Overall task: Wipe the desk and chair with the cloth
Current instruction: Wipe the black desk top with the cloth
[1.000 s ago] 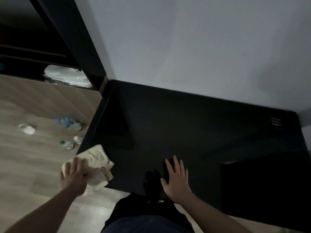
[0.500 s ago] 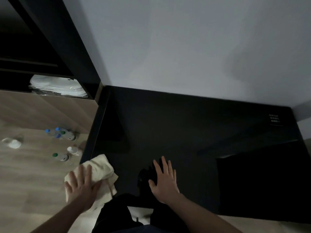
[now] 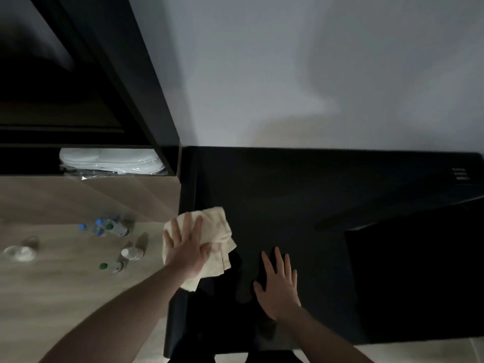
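A black desk [image 3: 301, 195] runs along the pale wall, seen from above. A crumpled cream cloth [image 3: 214, 231] lies on its left front part, hanging a little over the edge. My left hand [image 3: 187, 247] presses flat on the cloth with its fingers spread. My right hand [image 3: 279, 284] rests flat on the desk top to the right, fingers straight. A darker black block [image 3: 413, 279] fills the lower right; I cannot tell whether it is the chair.
Several small water bottles [image 3: 107, 229] and a clear lid [image 3: 19, 251] lie on the wooden floor to the left. A dark cabinet [image 3: 104, 74] with wrapped white items [image 3: 107, 161] on its shelf stands at the left. A small white label [image 3: 461, 175] marks the desk's far right.
My left hand has slid the cloth from the desk's front left edge up and to the right onto the top. My right hand has stayed flat on the desk.
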A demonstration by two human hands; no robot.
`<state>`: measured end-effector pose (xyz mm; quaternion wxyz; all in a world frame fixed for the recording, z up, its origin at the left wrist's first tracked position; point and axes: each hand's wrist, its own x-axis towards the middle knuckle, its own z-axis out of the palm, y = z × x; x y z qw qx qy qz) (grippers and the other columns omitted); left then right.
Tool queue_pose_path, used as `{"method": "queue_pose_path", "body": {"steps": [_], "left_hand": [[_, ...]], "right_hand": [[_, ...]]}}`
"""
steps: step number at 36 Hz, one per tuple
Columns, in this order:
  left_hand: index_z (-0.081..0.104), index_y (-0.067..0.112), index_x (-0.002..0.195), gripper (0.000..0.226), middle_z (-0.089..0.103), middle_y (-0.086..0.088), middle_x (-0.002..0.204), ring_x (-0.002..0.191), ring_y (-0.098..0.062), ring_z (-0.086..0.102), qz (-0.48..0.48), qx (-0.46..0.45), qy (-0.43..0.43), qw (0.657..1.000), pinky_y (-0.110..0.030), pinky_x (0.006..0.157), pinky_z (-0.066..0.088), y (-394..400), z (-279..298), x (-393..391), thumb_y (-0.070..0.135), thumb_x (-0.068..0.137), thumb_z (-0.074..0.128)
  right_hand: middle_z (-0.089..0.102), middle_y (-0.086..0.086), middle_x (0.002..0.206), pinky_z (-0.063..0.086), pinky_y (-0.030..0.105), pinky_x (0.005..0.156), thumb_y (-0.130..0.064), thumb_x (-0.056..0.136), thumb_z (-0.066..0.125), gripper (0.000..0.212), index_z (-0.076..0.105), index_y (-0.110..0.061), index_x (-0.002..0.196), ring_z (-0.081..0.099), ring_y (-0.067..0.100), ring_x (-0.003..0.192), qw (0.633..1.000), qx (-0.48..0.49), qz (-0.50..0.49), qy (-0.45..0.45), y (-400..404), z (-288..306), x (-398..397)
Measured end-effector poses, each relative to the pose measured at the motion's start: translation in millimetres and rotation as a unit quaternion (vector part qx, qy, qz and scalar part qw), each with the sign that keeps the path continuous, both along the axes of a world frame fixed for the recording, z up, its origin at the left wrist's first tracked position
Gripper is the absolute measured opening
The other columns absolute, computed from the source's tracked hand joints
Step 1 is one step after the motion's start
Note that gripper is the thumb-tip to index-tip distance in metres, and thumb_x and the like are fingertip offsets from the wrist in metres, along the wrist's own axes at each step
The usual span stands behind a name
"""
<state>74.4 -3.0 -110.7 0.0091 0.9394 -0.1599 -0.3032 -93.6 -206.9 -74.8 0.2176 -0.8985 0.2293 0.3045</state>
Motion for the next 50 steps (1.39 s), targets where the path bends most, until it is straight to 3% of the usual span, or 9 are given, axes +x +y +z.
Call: {"method": "queue_pose_path", "body": {"steps": [6,15,18,22,25,35,37,41,50], "left_hand": [[-0.026,0.027,0.157,0.080,-0.038,-0.006,0.162,0.150,-0.047,-0.025,0.004,-0.001,-0.019,1.000,-0.063,0.122,-0.006,-31,-7,67,0.068,0.100,0.013],[-0.017,0.016,0.160,0.082,-0.023,-0.015,0.166,0.150,-0.051,-0.018,0.089,0.013,-0.048,0.995,-0.068,0.120,0.000,-85,-7,104,0.065,0.100,0.010],[-0.019,0.015,0.158,0.086,-0.021,-0.013,0.166,0.150,-0.050,-0.019,0.104,0.001,-0.039,0.994,-0.069,0.119,-0.002,-96,-12,118,0.069,0.094,0.003],[-0.008,0.014,0.160,0.085,-0.010,-0.013,0.166,0.149,-0.051,-0.003,0.145,0.006,-0.050,0.988,-0.071,0.115,0.012,-111,-14,130,0.069,0.097,0.006],[-0.006,0.010,0.159,0.087,-0.008,-0.017,0.165,0.147,-0.052,0.002,0.168,0.021,-0.047,0.984,-0.072,0.114,0.011,-125,-7,140,0.070,0.096,0.004],[-0.021,0.006,0.157,0.097,-0.026,-0.019,0.165,0.149,-0.051,-0.022,0.271,-0.035,0.007,0.962,-0.072,0.115,-0.011,-156,0,177,0.074,0.097,0.012],[-0.023,0.007,0.157,0.098,-0.029,-0.017,0.164,0.149,-0.049,-0.025,0.266,-0.042,0.015,0.963,-0.072,0.116,-0.011,-156,0,180,0.074,0.097,0.014],[-0.024,0.010,0.158,0.107,-0.031,-0.015,0.164,0.150,-0.044,-0.027,0.215,-0.047,0.023,0.975,-0.067,0.118,-0.012,-140,0,177,0.083,0.091,0.015],[-0.008,0.017,0.161,0.089,-0.011,-0.013,0.168,0.154,-0.042,-0.009,-0.040,0.002,-0.038,0.998,-0.056,0.124,-0.004,-72,3,115,0.073,0.098,0.020]], "right_hand": [[-0.032,-0.002,0.163,0.000,0.058,0.124,-0.053,0.100,0.042,0.082,-0.012,-0.036,0.159,-0.026,0.032,0.151,0.999,-0.001,-0.028,0.019,-3,-7,25],[-0.058,0.003,0.145,-0.011,0.071,0.114,-0.092,0.078,0.028,0.113,-0.044,-0.033,0.144,-0.052,0.037,0.134,0.999,-0.030,-0.014,0.037,10,-37,26],[-0.023,0.011,0.166,0.014,0.077,0.108,-0.096,0.072,0.027,0.117,-0.014,-0.030,0.159,-0.025,0.039,0.149,0.998,-0.047,-0.031,0.041,13,-45,25],[0.023,0.021,0.164,0.035,0.077,0.096,-0.096,0.065,0.035,0.120,0.031,-0.020,0.158,0.019,0.050,0.146,0.995,-0.088,-0.044,0.028,12,-58,26],[0.026,0.021,0.163,0.023,0.076,0.099,-0.098,0.065,0.031,0.119,0.039,-0.020,0.155,0.024,0.052,0.144,0.994,-0.102,-0.025,0.023,12,-65,25],[0.026,0.021,0.163,0.015,0.070,0.102,-0.097,0.073,0.021,0.115,0.036,-0.020,0.156,0.022,0.050,0.144,0.994,-0.108,-0.013,0.024,12,-68,21],[0.018,0.020,0.166,0.016,0.070,0.105,-0.096,0.073,0.024,0.114,0.028,-0.022,0.159,0.015,0.049,0.147,0.994,-0.103,-0.020,0.016,12,-65,21],[-0.053,0.006,0.150,-0.010,0.069,0.116,-0.092,0.079,0.028,0.112,-0.041,-0.034,0.146,-0.050,0.036,0.136,0.996,-0.090,-0.012,-0.005,12,-54,19],[-0.025,-0.001,0.166,-0.005,0.054,0.123,-0.072,0.094,0.038,0.092,-0.018,-0.037,0.157,-0.024,0.027,0.152,0.991,-0.039,-0.102,-0.083,57,-26,-25]]}}
